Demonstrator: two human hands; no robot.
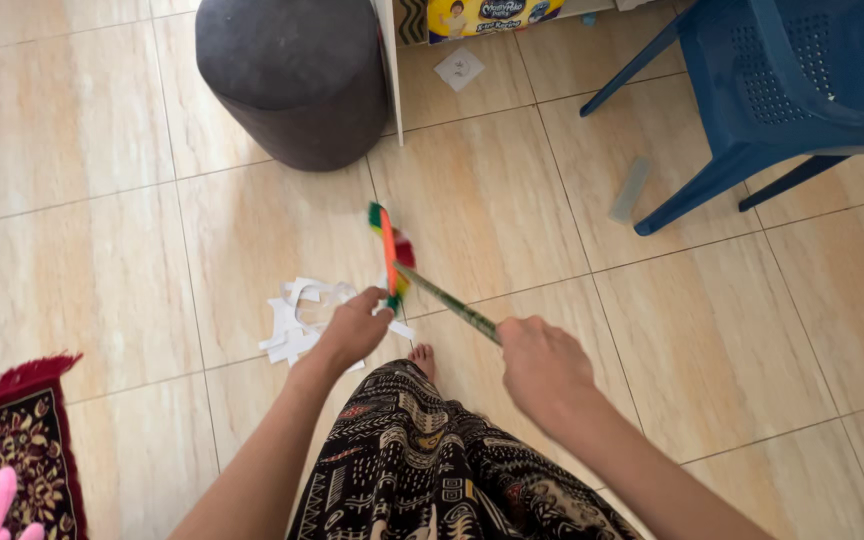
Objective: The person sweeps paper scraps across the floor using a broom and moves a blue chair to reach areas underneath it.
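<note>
Small broom [389, 255] with orange-green head and thin green stick held tight by right hand [542, 365]. White paper scraps [297, 320] on tan floor tiles [102, 250] touched by left hand [352, 328], grip unclear. Sweeping in hand; next, scraps gathered together, probably.

Beige tiled floor [712, 340], grey round pouf [292, 75], blue plastic chair [782, 90], patterned red rug [12, 450].

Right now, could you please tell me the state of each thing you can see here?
Broom: head on the tiled floor, handle tilted.
Right hand: closed around the broom handle.
Left hand: closed low on the handle, by the head.
White paper scraps: heaped loosely beside the broom head.
Blue plastic chair: upright, unoccupied.
Grey pouffe: upright.
Red patterned rug: lying flat.
</note>
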